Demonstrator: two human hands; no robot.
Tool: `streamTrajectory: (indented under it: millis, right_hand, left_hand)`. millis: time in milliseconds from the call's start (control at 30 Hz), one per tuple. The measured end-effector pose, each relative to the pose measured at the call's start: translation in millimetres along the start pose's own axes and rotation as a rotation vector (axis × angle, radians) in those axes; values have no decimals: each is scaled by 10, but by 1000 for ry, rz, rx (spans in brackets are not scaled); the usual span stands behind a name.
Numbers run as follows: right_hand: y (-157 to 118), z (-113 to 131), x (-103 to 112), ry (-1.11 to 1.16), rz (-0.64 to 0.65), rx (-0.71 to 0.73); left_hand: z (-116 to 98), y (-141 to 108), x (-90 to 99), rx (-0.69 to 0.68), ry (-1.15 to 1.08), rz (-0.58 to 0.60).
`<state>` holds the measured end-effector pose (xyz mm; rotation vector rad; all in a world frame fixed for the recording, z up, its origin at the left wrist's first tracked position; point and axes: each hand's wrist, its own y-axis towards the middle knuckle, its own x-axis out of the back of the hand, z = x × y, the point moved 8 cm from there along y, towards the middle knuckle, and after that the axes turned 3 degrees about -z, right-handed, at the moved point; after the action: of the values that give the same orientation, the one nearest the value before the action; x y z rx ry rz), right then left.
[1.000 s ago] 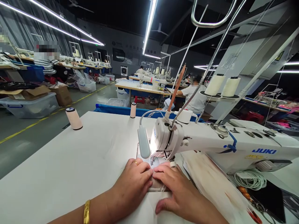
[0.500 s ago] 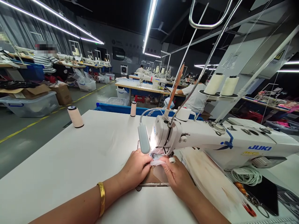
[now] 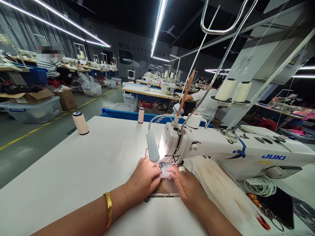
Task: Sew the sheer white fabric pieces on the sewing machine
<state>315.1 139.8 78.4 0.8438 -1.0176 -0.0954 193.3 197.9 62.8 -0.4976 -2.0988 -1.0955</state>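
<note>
So in the head view, the left hand (image 3: 145, 178) is pinching one end of a whitish, translucent strip of thin fabric (image 3: 166, 176) between thumb and forefinger, and the right hand (image 3: 187, 186) is pinching the other end the same way. The strip is sitting just in front of the needle area of a white metal sewing machine (image 3: 172, 141), over the brown-and-metal bed plate (image 3: 163, 188) let into the white, smooth table (image 3: 93, 167), well in from the table's far edge.

My worry is the fingertips: both grips are resting really near the needle, so one early start could be catching skin. The stuff is also looking thin and slippery, so if the two hands are pulling unevenly, it could be puckering or skewing. The slim grey lamp (image 3: 153, 147) is hanging right over the left fingers, and a knuckle could be bumping it.

Also, a loose, beige, sheer cloth (image 3: 221, 190) is lying right beside the right forearm, so a sleeve-level sweep could be dragging it along. The peach thread cone (image 3: 80, 124) is standing near the table's far-left edge, where a tug could be tipping it off.
</note>
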Motion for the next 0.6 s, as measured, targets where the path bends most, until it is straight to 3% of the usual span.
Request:
streamTrajectory:
  millis: [100,267,433,600]
  right_hand:
    - [1,-18,35,17,54,-7]
    - [-15,-74,6,77,309,-82]
    - [-37,53,28,145,344,-31]
    - [-138,102,-127,55,491,-29]
  left_hand:
    - [-32,-30,-9,-48,16,3]
    - [-104,-105,-5,-120,73,19]
    - [-199,-171,58,-195,75,-2]
    - [-268,-212,105,-223,50,3]
